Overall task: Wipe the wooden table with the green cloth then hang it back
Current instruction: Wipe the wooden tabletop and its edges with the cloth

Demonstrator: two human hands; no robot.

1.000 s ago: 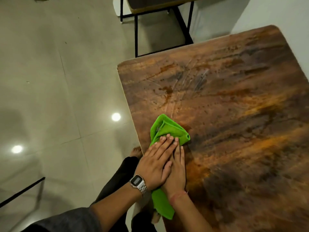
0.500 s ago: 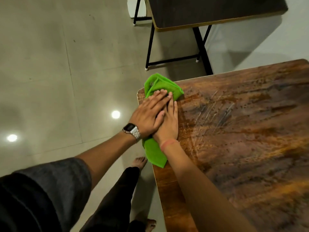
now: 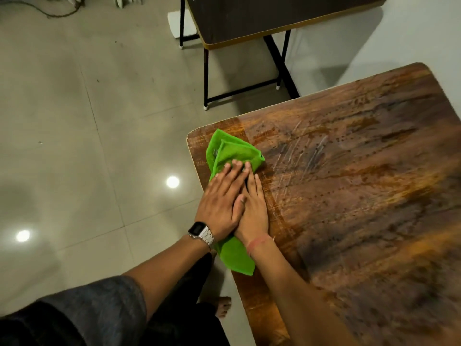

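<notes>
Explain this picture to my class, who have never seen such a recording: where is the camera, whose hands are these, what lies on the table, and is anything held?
There is no machine here. A person wears a wide-angle camera on the head, so the one view looks forward and down at their own arms. The left hand, with a wristwatch, lies partly over the right hand. Both are flat, fingers straight, pressing a folded green cloth onto the wooden table near its corner. Nothing is gripped: the cloth is pressed, not clutched. Its near end sticks out behind the wrists. Apart from the cloth, nothing shows on the tabletop. Beyond stands a darker table on black legs, on a tiled floor.
</notes>
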